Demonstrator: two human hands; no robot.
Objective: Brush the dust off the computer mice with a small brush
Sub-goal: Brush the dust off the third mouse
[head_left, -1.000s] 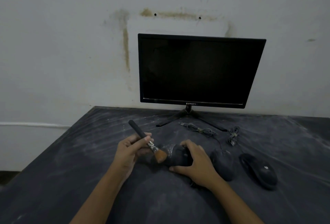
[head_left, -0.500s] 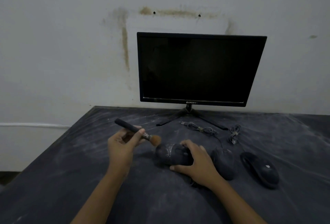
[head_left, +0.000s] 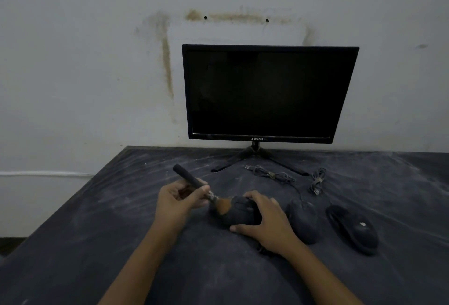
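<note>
**Brush laid on leftmost mouse, mouse held in place**

The mouse being brushed (head_left: 243,212), leftmost of three, is found near the middle of the dark table (head_left: 97,231), w/ its long axis roughly left-right. It is gripped by the right hand (head_left: 266,219): fingers are curled over its top & far side, and the thumb is set against its near edge. Pale dust specks are seen on its top. The small brush (head_left: 192,180) is pinched by the left hand (head_left: 177,201) betw. thumb & curled fingers, low on the black handle, close to the metal ferrule. The handle end is pointed up & to the far left. The tan bristles (head_left: 223,206) are laid against the mouse's left end.

Just right of the held mouse a 2nd mouse (head_left: 303,219) is set on the table, beside the right hand; whether it is touched can't be told. Further right, apart from it, a 3rd mouse (head_left: 352,229) is laid at an angle, w/ a small pale mark on its back.

On the far side of the mice two bundled cables are laid: a left bundle (head_left: 274,174) w/ a USB plug at its far-left end, and a right bundle (head_left: 317,179). At the table's far edge a black monitor (head_left: 267,93), screen dark, is carried on a stand (head_left: 255,154) w/ splayed legs. Behind it a pale wall (head_left: 73,61) is marked w/ brown stains & two small holes. The tabletop is streaked w/ pale dust.
</note>
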